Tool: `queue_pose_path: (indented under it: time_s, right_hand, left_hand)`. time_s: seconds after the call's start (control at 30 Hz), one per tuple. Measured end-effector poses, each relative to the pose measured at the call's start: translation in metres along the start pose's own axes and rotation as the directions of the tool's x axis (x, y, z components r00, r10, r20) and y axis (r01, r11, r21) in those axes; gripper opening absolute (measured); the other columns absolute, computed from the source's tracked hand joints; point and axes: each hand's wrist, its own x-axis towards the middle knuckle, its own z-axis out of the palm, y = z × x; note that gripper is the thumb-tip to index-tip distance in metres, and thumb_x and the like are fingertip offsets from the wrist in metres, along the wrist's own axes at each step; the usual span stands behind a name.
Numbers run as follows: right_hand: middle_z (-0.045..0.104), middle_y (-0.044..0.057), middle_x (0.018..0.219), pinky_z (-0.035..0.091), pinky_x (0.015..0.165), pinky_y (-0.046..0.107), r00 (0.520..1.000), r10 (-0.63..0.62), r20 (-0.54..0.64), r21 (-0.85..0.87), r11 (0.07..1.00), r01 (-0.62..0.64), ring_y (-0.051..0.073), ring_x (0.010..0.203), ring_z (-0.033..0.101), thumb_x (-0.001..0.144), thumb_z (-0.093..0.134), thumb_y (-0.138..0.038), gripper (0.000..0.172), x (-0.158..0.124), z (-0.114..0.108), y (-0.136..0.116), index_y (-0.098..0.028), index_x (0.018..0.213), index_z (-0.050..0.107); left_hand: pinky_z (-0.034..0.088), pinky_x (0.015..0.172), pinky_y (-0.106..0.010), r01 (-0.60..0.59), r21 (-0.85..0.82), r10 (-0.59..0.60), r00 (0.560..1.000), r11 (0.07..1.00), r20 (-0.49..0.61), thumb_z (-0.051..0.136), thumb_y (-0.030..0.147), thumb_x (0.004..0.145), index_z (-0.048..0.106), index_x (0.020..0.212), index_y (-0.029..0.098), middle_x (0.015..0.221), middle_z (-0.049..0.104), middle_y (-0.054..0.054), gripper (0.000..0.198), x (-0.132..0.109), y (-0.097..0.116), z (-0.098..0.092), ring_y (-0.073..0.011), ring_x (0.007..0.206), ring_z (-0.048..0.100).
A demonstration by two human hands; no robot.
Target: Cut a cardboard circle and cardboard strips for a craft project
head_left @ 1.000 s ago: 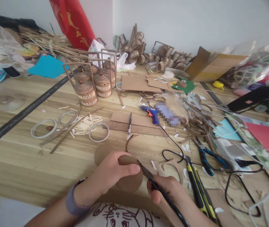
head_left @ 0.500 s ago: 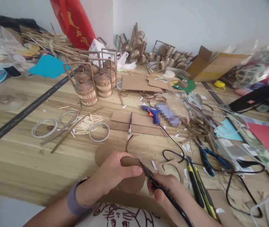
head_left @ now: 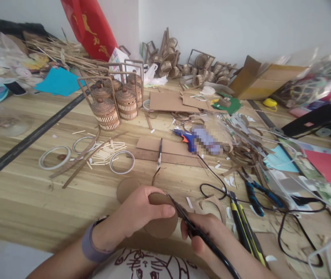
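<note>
I judge the work in hand to be trimming the edge of a round cardboard disc [head_left: 161, 228]. My left hand [head_left: 138, 215] is closed on the disc, thumb across its top face and fingers underneath, and holds it just above the near edge of the surface [head_left: 23, 201]. My right hand [head_left: 209, 232] is wrapped around a pair of black scissors [head_left: 183, 212], as far as I can make the tool out. Their tips meet the disc's right rim, just beside my left thumb tip. A thin curl of cardboard [head_left: 154, 176] rises from the far side of the disc, which I take for the strip coming off the edge.

The cut calls for the disc to be turned a little into the blades so that the line follows the round. The thumb has to stay clear of the tips, since the two are very close.

The disc sits between the hands, gripped by the left and touched by the tool in the right. A second disc [head_left: 126, 188] lies flat on the surface just beyond my left hand. A yellow-and-black knife [head_left: 245, 232] lies just to the right of my right hand, with blue-handled pliers [head_left: 255, 195] beyond it.
</note>
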Motion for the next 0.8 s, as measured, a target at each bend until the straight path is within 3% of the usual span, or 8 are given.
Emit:
queue_pose_path:
  time_s: [0.4,0.8]
  right_hand:
    - [0.040,-0.004,0.058,0.024,0.048,0.025,0.999,0.031,0.017,-0.007,0.999,-0.031,0.012,0.055,0.038,0.075,0.028,-0.098,0.080,0.003,0.000,0.008,-0.021,0.071,0.050]
    - [0.041,-0.004,0.059,0.026,0.048,0.024,1.000,0.002,0.022,0.035,0.999,-0.003,0.012,0.056,0.039,0.074,0.033,-0.098,0.078,0.001,-0.002,0.004,-0.021,0.069,0.049]
  left_hand:
    - [0.048,0.070,-0.026,-0.017,0.082,0.020,0.999,0.996,-0.034,0.082,0.049,0.070,0.078,0.085,0.019,0.087,0.075,-0.003,0.034,0.000,0.000,0.001,-0.0218,0.085,0.063]
    - [0.044,0.065,-0.025,0.028,0.049,-0.028,1.000,0.998,0.000,0.084,0.047,0.065,0.076,0.090,0.018,0.080,0.070,0.001,0.039,-0.001,0.005,0.001,-0.0163,0.073,0.058]
